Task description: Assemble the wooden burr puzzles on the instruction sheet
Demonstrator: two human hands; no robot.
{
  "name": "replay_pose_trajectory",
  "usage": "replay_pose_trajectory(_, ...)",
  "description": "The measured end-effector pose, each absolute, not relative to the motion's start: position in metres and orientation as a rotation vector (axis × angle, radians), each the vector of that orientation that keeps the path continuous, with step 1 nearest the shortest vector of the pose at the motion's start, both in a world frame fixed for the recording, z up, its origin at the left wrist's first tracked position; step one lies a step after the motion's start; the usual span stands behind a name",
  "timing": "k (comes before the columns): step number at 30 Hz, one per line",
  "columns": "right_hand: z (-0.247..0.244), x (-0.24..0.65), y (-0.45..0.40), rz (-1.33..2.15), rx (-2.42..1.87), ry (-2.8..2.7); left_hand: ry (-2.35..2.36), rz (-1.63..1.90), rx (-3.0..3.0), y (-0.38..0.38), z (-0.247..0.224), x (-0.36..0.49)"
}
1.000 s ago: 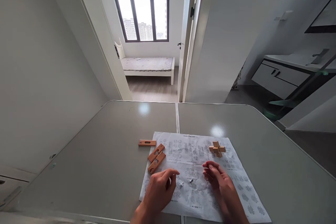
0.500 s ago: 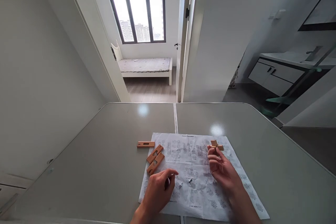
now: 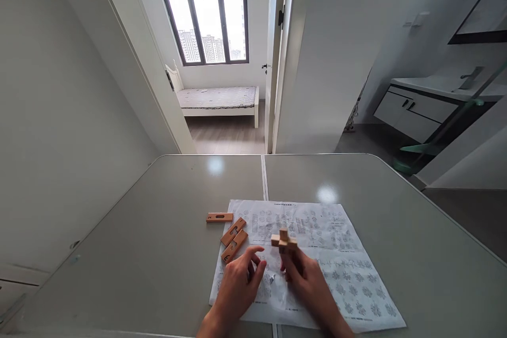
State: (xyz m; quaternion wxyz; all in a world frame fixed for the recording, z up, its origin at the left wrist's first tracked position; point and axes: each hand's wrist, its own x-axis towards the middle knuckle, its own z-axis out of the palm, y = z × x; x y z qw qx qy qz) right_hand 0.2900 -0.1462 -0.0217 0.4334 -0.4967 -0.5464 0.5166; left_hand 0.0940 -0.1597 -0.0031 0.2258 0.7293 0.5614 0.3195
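While the left hand [image 3: 240, 277] hangs half-open at bottom centre, seemingly empty, the right hand [image 3: 309, 280] pinches the cross [image 3: 283, 241] low down, over the sheet [image 3: 356, 274]; a loosened fingertip grip could drop it; left of centre lie three bars [image 3: 233, 231].

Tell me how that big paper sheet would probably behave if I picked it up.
The paper sheet looks thin and creased, so it would likely bend and flop. Being so thin, it is probably light for its size. The wooden blocks resting on its left side might slide off if it tilts.
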Motion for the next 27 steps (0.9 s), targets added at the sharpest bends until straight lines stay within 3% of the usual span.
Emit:
replay_pose_trajectory(3,-0.022,0.285,-0.153,1.042,-1.2,-1.679,1.532,0.913,1.983,-0.16,-0.001,0.094)
replay_pose_trajectory(8,-0.028,0.285,-0.154,0.929,-1.184,-1.793,1.478,0.891,2.024,-0.16,0.003,0.095)
replay_pose_trajectory(27,-0.026,0.287,-0.156,1.054,-1.201,-1.609,1.439,0.983,1.983,-0.161,-0.005,0.091)
